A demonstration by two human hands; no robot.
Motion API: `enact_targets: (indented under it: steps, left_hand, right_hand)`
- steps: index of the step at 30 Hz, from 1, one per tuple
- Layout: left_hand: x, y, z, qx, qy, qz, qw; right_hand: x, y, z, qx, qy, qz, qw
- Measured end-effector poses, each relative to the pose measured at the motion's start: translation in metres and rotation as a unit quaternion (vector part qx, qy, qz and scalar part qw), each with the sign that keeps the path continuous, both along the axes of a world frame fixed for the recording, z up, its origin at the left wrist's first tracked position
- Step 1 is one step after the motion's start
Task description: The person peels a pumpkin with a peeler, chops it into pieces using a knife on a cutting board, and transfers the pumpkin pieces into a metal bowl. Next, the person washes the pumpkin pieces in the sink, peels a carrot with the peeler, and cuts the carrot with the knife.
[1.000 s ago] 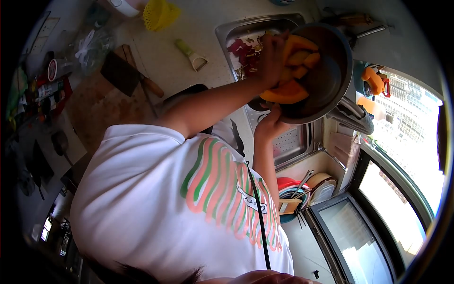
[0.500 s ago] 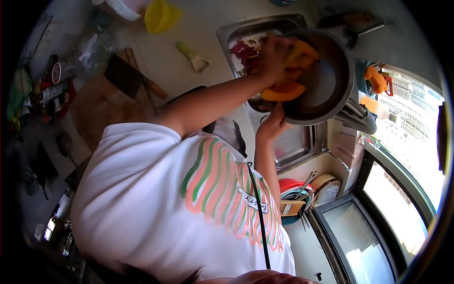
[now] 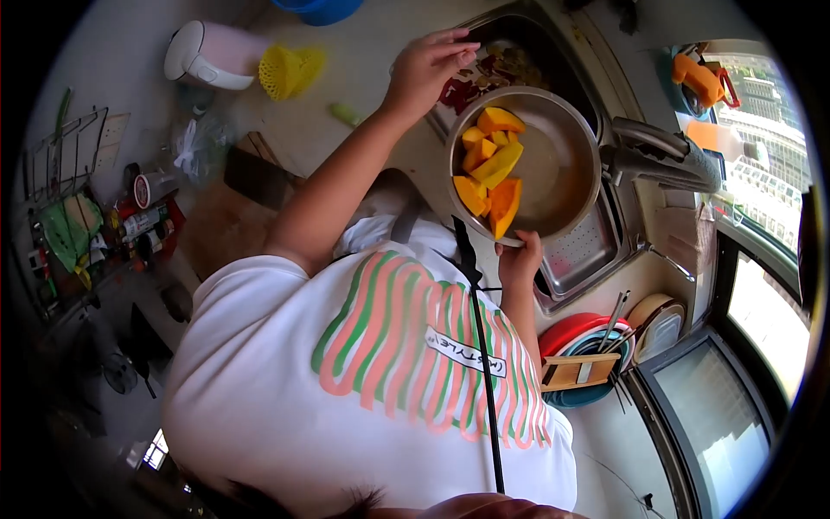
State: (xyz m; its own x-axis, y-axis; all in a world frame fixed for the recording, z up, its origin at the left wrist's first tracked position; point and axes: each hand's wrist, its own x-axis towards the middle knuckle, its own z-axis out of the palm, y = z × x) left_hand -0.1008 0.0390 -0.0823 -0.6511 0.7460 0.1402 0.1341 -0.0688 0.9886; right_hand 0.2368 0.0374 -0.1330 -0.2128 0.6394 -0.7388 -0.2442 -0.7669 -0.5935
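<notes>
A round metal pan (image 3: 562,156) sits level over the sink, below the faucet. Several orange pumpkin pieces (image 3: 497,164) lie along its left side, among them a large wedge near the rim. My right hand (image 3: 520,259) grips the pan's near rim, thumb on top. Raised beyond the pan's upper left, my left hand (image 3: 432,71) holds nothing, its fingers stretched out and slightly apart. Red and pale scraps (image 3: 497,69) lie in the sink basin behind the pan.
The faucet (image 3: 661,156) reaches in from the right. A cleaver (image 3: 251,177) lies on the cutting board (image 3: 216,229) at left. Near the back are a yellow mesh basket (image 3: 290,71) and a pink-white appliance (image 3: 216,54). Stacked basins (image 3: 575,333) stand at lower right.
My left hand has left the pumpkin pieces, let go and moved up and left out of the pan. The pan has lowered and levelled. The whole view has shifted.
</notes>
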Motion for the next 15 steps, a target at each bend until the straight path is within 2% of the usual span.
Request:
enact_targets:
  steps: [1,2,3,4,6,8,10,12,13,14,15]
  left_hand:
    - [0.001,0.008,-0.010,-0.078,0.208,0.017,0.975]
    - [0.004,0.017,-0.025,-0.147,0.408,0.034,0.900]
    - [0.009,0.027,-0.049,-0.216,0.453,0.001,0.865]
    - [0.018,0.031,-0.072,-0.324,0.507,-0.073,0.795]
    - [0.012,0.036,-0.120,-0.429,0.568,-0.267,0.650]
    - [-0.007,0.071,-0.132,-0.550,0.433,-0.325,0.636]
    - [0.002,0.076,-0.111,-0.544,0.368,-0.334,0.676]
    - [0.022,0.052,-0.080,-0.411,0.375,-0.296,0.776]
    - [0.021,0.048,-0.106,-0.336,0.383,-0.252,0.823]
    - [0.017,0.050,-0.130,-0.391,0.375,-0.242,0.805]
    - [0.017,0.052,-0.126,-0.445,0.366,-0.231,0.784]
  right_hand:
    - [0.014,-0.001,0.008,-0.005,0.012,-0.015,1.000]
    - [0.034,-0.003,0.005,-0.003,0.009,-0.026,1.000]
    - [0.049,-0.005,0.007,0.014,0.005,-0.037,0.999]
    - [0.064,-0.009,0.009,0.029,-0.002,-0.047,0.998]
    - [0.085,-0.014,0.012,0.042,-0.035,-0.088,0.995]
    - [0.104,-0.021,0.013,0.049,-0.032,-0.118,0.991]
    - [0.113,-0.029,0.019,0.046,-0.033,-0.148,0.987]
    - [0.119,-0.035,0.018,0.037,-0.037,-0.177,0.983]
    - [0.121,-0.036,0.016,0.033,-0.038,-0.186,0.981]
    - [0.121,-0.036,0.014,0.028,-0.038,-0.194,0.980]
    - [0.120,-0.035,0.013,0.030,-0.034,-0.189,0.981]
